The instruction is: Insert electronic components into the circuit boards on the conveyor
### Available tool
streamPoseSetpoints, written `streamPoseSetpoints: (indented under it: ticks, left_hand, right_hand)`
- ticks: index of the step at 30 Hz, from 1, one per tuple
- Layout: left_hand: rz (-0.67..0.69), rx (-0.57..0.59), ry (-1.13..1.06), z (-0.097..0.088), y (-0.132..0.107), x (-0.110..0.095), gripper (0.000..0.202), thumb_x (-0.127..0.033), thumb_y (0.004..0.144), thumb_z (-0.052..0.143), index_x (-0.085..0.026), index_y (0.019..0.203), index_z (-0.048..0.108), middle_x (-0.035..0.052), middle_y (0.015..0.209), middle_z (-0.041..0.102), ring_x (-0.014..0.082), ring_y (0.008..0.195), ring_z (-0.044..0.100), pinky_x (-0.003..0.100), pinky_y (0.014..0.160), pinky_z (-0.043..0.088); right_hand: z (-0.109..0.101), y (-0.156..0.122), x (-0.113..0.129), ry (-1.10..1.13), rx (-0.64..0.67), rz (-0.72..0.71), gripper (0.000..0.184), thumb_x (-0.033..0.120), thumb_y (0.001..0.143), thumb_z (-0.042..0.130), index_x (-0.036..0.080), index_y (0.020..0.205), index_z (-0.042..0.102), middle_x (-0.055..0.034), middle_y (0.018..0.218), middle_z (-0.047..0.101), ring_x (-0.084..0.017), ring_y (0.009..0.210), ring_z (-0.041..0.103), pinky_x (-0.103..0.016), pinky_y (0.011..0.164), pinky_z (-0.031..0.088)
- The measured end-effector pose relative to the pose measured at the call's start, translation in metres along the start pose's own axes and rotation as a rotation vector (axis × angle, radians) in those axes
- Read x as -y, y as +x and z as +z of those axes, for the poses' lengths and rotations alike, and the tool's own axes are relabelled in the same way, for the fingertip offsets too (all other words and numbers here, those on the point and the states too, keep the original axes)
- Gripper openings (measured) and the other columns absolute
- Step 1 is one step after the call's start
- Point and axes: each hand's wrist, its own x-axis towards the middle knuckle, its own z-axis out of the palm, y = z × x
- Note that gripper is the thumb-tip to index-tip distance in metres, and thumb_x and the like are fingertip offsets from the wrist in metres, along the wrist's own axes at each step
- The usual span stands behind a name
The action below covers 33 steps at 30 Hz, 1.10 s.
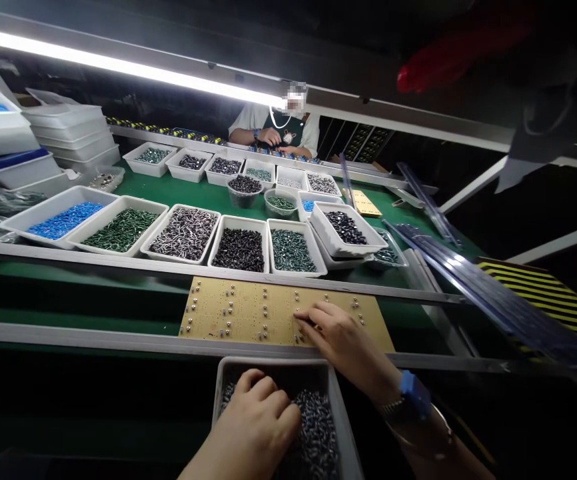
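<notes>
My right hand (341, 333) reaches over a tan circuit board (246, 300), thumb and index finger pinched at its surface. Whatever sits between those fingertips is too small to make out. Small round metallic parts stand in columns across the board. In the white bin (277, 362) below the board lie many small dark electronic components (316, 427). My left hand (261, 420) is down inside this bin with its fingers curled among the components; its fingertips and anything in them are hidden.
Beyond a metal rail (93, 262) stand white trays of components, including blue ones (66, 220) and green ones (124, 229). Stacked trays (76, 133) rise at left. Clear plastic tubes (468, 273) lie at right. A co-worker (276, 133) sits across the bench.
</notes>
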Motion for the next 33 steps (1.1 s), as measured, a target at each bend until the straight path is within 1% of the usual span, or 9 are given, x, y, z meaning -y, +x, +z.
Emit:
streamPoseSetpoints:
  ticks: [3,8,11,14,17,21,27,30,33]
  left_hand:
    - [-0.018,0.001,-0.036,-0.002,-0.001,0.0,0.015,-0.015,0.087,0.065,-0.022,0.086,0.052,-0.0038,0.078,0.066,0.0175,0.072,0.059,0.037,0.09,0.043]
    - [-0.041,-0.075,-0.088,0.0,-0.004,0.0,0.013,-0.014,0.089,0.066,-0.024,0.096,0.06,-0.0043,0.076,0.067,0.0187,0.076,0.061,0.038,0.097,0.04]
    - [-0.065,-0.133,-0.123,0.003,-0.006,0.001,0.017,-0.015,0.092,0.064,-0.026,0.105,0.063,-0.0042,0.079,0.071,0.0191,0.079,0.062,0.039,0.099,0.039]
    - [-0.084,-0.168,-0.216,0.005,-0.007,0.002,0.019,-0.012,0.093,0.059,-0.027,0.105,0.064,-0.0043,0.086,0.075,0.0188,0.082,0.062,0.039,0.101,0.037]
    - [-0.105,-0.183,-0.337,0.003,-0.006,0.001,0.019,-0.013,0.096,0.054,-0.027,0.104,0.064,-0.0031,0.101,0.076,0.0189,0.089,0.062,0.038,0.097,0.038]
    - [-0.154,-0.223,-0.39,-0.008,-0.001,0.001,0.018,-0.021,0.103,0.049,-0.027,0.106,0.065,0.0,0.095,0.074,0.0198,0.087,0.061,0.038,0.088,0.04]
    - [-0.212,-0.232,-0.253,-0.034,0.003,0.021,0.013,-0.02,0.102,0.059,-0.028,0.108,0.066,-0.0023,0.098,0.074,0.0178,0.091,0.062,0.038,0.094,0.038]
    - [-0.231,-0.262,-0.144,-0.04,0.006,0.036,0.019,-0.018,0.101,0.06,-0.031,0.113,0.067,-0.0045,0.094,0.074,0.0171,0.088,0.063,0.039,0.096,0.036]
    - [-0.311,-0.316,-0.05,-0.043,0.013,0.047,0.024,-0.014,0.1,0.061,-0.033,0.113,0.068,-0.0048,0.096,0.075,0.0189,0.09,0.065,0.042,0.097,0.033]
  right_hand:
    - [-0.006,0.003,-0.008,0.014,0.026,-0.054,0.012,0.017,0.101,0.059,0.018,0.104,0.071,-0.0066,0.096,0.07,-0.023,0.092,0.068,-0.037,0.082,0.056]
    - [0.001,0.003,-0.015,-0.047,0.005,-0.133,0.014,0.02,0.103,0.058,0.017,0.106,0.07,-0.0084,0.097,0.07,-0.024,0.092,0.067,-0.038,0.083,0.056]
    - [0.004,0.0,-0.015,-0.088,-0.01,-0.169,0.017,0.021,0.104,0.055,0.015,0.107,0.07,-0.0093,0.097,0.07,-0.024,0.092,0.066,-0.038,0.083,0.055]
    - [0.002,0.0,-0.015,-0.111,-0.012,-0.186,0.018,0.02,0.104,0.054,0.015,0.107,0.071,-0.0088,0.096,0.07,-0.023,0.09,0.066,-0.037,0.081,0.054]
    - [-0.003,0.0,-0.016,-0.11,0.024,-0.196,0.017,0.021,0.104,0.056,0.017,0.108,0.072,-0.0077,0.096,0.069,-0.022,0.089,0.065,-0.034,0.079,0.052]
    - [-0.003,0.0,-0.016,-0.118,0.004,-0.208,0.017,0.021,0.104,0.057,0.016,0.105,0.073,-0.0075,0.093,0.068,-0.022,0.088,0.064,-0.034,0.078,0.051]
    - [0.003,0.003,-0.024,-0.126,-0.051,-0.261,0.014,0.021,0.103,0.058,0.016,0.101,0.071,-0.0073,0.091,0.069,-0.023,0.087,0.064,-0.035,0.079,0.05]
    - [0.002,0.0,-0.026,-0.073,-0.132,-0.272,0.016,0.021,0.102,0.061,0.016,0.113,0.07,-0.0074,0.095,0.071,-0.022,0.087,0.065,-0.035,0.078,0.05]
    - [0.003,-0.014,-0.015,-0.011,-0.238,-0.266,0.021,0.023,0.101,0.062,0.016,0.12,0.069,-0.0066,0.093,0.072,-0.021,0.083,0.064,-0.033,0.076,0.048]
